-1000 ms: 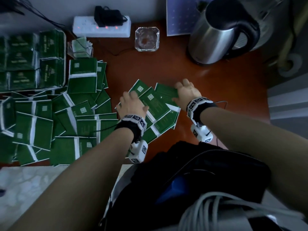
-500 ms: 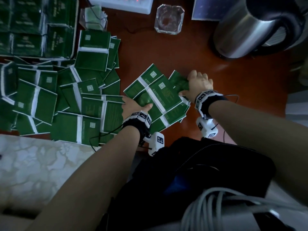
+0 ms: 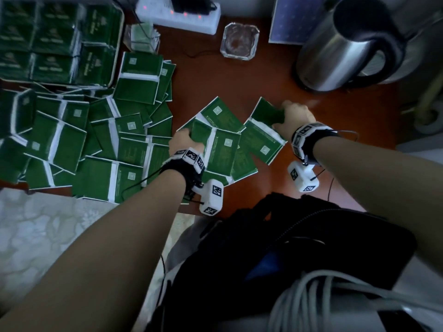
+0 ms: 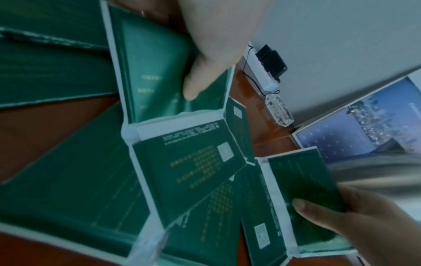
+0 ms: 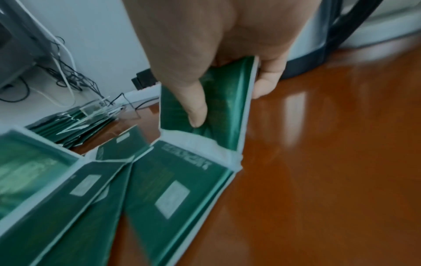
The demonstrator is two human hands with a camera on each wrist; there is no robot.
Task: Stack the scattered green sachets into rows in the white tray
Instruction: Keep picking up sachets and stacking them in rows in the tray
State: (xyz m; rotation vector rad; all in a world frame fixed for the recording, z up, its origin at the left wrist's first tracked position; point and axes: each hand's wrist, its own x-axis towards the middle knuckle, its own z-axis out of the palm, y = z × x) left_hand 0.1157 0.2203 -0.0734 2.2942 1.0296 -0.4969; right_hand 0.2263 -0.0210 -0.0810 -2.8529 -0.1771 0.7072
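Observation:
The white tray (image 3: 119, 32) at the far left holds green sachets packed in rows. Loose green sachets (image 3: 60, 140) cover the table's left side. A smaller fan of sachets (image 3: 225, 149) lies between my hands. My left hand (image 3: 189, 137) grips the left end of one sachet in the fan; in the left wrist view its thumb presses on that sachet (image 4: 154, 72). My right hand (image 3: 280, 116) pinches the far half of another sachet (image 3: 266, 113), raised off the table. In the right wrist view the right hand (image 5: 227, 109) holds this sachet (image 5: 230, 93) between thumb and fingers.
A steel kettle (image 3: 347, 44) stands at the back right, with a glass ashtray (image 3: 239, 40) and a white power strip (image 3: 177, 15) behind the fan. A small clear box (image 3: 142, 37) sits beside the tray. A black bag (image 3: 287, 248) lies at the table's near edge.
My hands lay flat on the fan before. They have drawn apart: the left now grips a sachet at the fan's left edge, and the right has lifted one sachet's far half.

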